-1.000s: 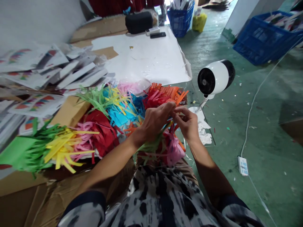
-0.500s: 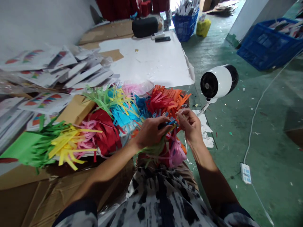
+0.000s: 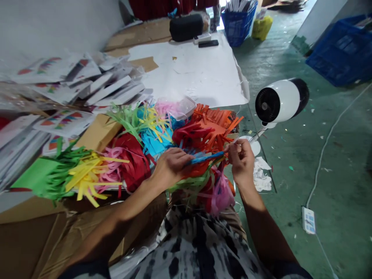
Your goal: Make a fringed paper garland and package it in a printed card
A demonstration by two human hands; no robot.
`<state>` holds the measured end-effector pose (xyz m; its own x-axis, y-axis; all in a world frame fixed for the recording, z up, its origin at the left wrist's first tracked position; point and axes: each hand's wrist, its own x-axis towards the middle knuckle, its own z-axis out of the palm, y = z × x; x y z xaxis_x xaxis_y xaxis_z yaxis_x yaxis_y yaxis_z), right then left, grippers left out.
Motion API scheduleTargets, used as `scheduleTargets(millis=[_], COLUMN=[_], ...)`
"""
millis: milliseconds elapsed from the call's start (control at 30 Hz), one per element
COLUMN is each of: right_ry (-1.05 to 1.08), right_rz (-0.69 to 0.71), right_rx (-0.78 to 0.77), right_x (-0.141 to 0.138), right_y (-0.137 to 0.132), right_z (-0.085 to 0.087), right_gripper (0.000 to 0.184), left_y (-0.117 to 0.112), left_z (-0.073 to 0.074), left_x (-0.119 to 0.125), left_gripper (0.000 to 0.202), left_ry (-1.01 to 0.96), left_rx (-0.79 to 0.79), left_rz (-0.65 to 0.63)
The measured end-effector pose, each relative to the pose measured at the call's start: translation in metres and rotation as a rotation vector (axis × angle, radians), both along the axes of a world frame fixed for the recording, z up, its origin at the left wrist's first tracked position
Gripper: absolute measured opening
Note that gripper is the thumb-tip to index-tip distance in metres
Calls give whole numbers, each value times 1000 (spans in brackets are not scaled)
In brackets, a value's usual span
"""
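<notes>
My left hand [image 3: 170, 164] and my right hand [image 3: 241, 159] hold the two ends of a blue paper fringe strip [image 3: 206, 157], stretched level between them. Both hands are closed in a pinch on it. Under the hands hangs a bunch of green, red and pink fringes [image 3: 213, 190] over my lap. Behind them lies a heap of cut paper fringes: orange [image 3: 216, 120], red [image 3: 130, 159], blue [image 3: 152, 141], green and yellow [image 3: 72, 174].
A cardboard box [image 3: 97, 131] holds the fringes. Printed paper packs [image 3: 66, 85] pile at the left. A white sheet [image 3: 192, 73] covers the table beyond, with a black case [image 3: 186, 27]. A white fan [image 3: 280, 102], a power strip [image 3: 308, 220] and blue crates [image 3: 343, 50] stand on the green floor.
My hands have moved apart and lower, and a blue fringe strip now stretches between them. The view has shifted slightly to the left.
</notes>
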<state>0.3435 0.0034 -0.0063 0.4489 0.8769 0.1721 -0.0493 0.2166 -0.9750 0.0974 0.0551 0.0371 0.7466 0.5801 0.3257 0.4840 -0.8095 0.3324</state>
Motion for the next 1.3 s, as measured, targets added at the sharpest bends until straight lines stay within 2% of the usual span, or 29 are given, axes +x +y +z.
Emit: scheduleTargets(millis=[100,167,267,333,400,467,533,567,667,733,800,867,933,1033,1167,1300], right_ry=[-12,-15,-24,-26,-28,-40,-60,-67,-75,-100,-147,-183,-185,-161,-137,-85], right_rz=[-53,-73,-71,-70,-75,-85,-91,-92,-87,-97,-120,-132,-136,-142,-113,-88], right_rx=[5,4,-6,-8,0,11,16,18,33,51,73,95,117,121,84,57], right_x=[1,1,-2,-5,-9,-12,-12,-12,-11,-11,-13,-16,-20,-24,-25,-24], right_y=[-4,-5,-4,-2,0,1,2,2,4,7,11,16,19,22,24,27], right_z=[3,4,4,3,3,4,4,4,4,4,6,10,15,21,23,19], right_gripper=[25,25,26,27,28,27,25,25,28,30,28,23,19,17,17,17], left_y=[-3,-3,6,17,30,43,55,62,81,91,96,93,84,67,53,52], left_z=[9,15,23,24,19,8,-3,-7,-5,8,23,34,35,23,3,-5], left_x=[-10,-19,-30,-31,-27,-21,-14,-12,-8,-4,6,21,37,58,68,71], left_gripper=[28,39,49,41,31,26,25,25,24,19,34,41,32,17,21,24], left_ry=[74,179,202,156,153,191,229,229,99,-109,-347,-496,-505,-418,-375,-410], left_rx=[-259,-322,-183,-33,93,180,218,211,61,-102,-256,-352,-367,-344,-362,-368], left_rz=[-127,-133,21,98,37,-111,-224,-239,-135,20,129,143,95,27,-11,-51])
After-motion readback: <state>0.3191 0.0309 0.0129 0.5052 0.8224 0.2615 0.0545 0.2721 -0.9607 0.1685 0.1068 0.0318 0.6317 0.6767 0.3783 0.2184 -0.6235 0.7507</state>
